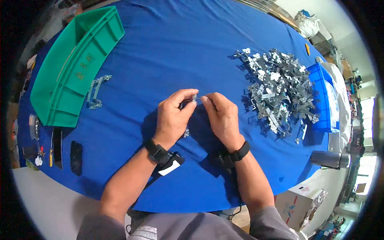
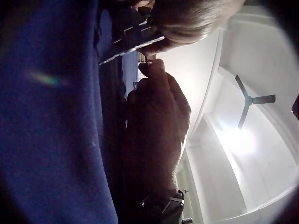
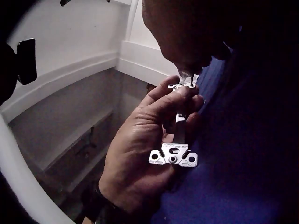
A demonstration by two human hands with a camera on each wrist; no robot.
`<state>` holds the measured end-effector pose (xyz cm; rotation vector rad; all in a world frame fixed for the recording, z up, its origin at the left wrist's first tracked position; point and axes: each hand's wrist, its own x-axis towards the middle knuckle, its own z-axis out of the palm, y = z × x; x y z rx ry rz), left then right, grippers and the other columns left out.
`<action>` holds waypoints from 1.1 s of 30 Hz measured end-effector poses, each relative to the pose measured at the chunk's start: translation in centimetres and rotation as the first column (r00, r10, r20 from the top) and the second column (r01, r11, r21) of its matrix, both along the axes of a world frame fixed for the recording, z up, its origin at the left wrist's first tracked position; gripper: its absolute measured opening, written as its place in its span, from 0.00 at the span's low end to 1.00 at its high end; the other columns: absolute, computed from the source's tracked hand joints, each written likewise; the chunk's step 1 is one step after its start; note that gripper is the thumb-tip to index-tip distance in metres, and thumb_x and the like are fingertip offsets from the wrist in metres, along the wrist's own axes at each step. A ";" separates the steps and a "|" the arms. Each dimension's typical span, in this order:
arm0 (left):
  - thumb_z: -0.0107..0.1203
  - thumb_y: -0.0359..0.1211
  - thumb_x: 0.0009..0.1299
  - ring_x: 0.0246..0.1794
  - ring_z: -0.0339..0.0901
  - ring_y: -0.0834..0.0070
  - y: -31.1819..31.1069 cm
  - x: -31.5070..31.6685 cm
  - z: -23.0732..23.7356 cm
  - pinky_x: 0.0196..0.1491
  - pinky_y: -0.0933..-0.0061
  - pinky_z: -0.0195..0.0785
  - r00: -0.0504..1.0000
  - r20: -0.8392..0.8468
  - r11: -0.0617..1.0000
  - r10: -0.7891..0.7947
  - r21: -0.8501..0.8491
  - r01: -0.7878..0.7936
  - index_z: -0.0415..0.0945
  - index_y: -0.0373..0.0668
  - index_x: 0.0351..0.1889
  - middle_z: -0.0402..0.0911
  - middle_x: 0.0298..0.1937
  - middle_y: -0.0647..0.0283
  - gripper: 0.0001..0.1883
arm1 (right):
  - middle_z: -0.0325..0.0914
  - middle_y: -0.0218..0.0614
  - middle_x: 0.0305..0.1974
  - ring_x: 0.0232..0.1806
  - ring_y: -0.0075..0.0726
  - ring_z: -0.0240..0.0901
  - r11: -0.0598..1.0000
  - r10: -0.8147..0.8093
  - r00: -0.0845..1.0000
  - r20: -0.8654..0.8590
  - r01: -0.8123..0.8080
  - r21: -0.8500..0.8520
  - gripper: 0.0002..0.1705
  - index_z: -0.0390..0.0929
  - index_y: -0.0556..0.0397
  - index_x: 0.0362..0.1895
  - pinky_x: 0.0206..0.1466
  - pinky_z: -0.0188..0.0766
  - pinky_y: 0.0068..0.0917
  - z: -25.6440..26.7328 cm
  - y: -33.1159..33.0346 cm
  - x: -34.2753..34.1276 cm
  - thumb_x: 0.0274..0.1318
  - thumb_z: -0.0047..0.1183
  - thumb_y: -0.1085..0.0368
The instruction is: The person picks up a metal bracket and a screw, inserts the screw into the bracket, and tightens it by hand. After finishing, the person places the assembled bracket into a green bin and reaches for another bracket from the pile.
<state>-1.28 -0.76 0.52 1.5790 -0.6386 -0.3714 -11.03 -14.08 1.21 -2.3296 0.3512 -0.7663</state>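
Observation:
My left hand [image 1: 171, 120] grips a silvery metal bracket [image 3: 174, 153] between thumb and fingers. The bracket's near end is a flat plate with several holes, angled out past the palm in the right wrist view. Its middle is partly covered by the fingers, and the far end pokes out at the fingertips. Thumb and forefinger of my right hand [image 1: 224, 119] pinch a small thin metal piece [image 1: 199, 98] right at that far end. Most of this piece is hidden by the fingertips. In the left wrist view the bracket [image 2: 135, 48] appears edge-on.
A large heap of metal brackets [image 1: 276, 92] lies at the right, beside a blue bin [image 1: 323, 100]. Left stand a green crate [image 1: 64, 105] and a few finished-looking brackets [image 1: 96, 92]. A flat black object [image 1: 76, 158] lies near the left edge, a steel bottle [image 1: 330, 159] at the right.

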 end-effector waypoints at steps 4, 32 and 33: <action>0.61 0.23 0.68 0.43 0.85 0.76 0.0 0.1 -0.3 0.49 0.73 0.77 1.000 -0.002 1.000 0.006 -0.008 -0.007 0.83 0.37 0.53 0.88 0.44 0.57 0.15 | 0.80 0.46 0.31 0.29 0.53 0.79 0.987 -0.011 0.998 0.069 0.000 0.163 0.08 0.77 0.55 0.39 0.31 0.73 0.42 0.1 0.6 0.2 0.62 0.62 0.66; 0.61 0.22 0.68 0.42 0.82 0.78 0.0 0.0 -0.1 0.46 0.74 0.75 0.997 -0.077 1.000 -0.002 -0.002 0.002 0.83 0.37 0.52 0.87 0.42 0.60 0.14 | 0.80 0.46 0.29 0.30 0.53 0.80 0.996 -0.020 1.000 0.002 0.020 0.087 0.08 0.78 0.55 0.36 0.31 0.74 0.43 0.1 0.5 0.1 0.64 0.61 0.64; 0.61 0.22 0.68 0.42 0.82 0.78 -0.1 0.0 -0.2 0.47 0.74 0.76 0.997 -0.074 1.000 0.004 -0.023 -0.006 0.83 0.37 0.52 0.88 0.42 0.60 0.14 | 0.80 0.46 0.29 0.30 0.53 0.80 0.996 -0.018 1.000 0.002 0.017 0.090 0.08 0.78 0.55 0.36 0.31 0.74 0.43 0.1 0.3 0.0 0.64 0.61 0.64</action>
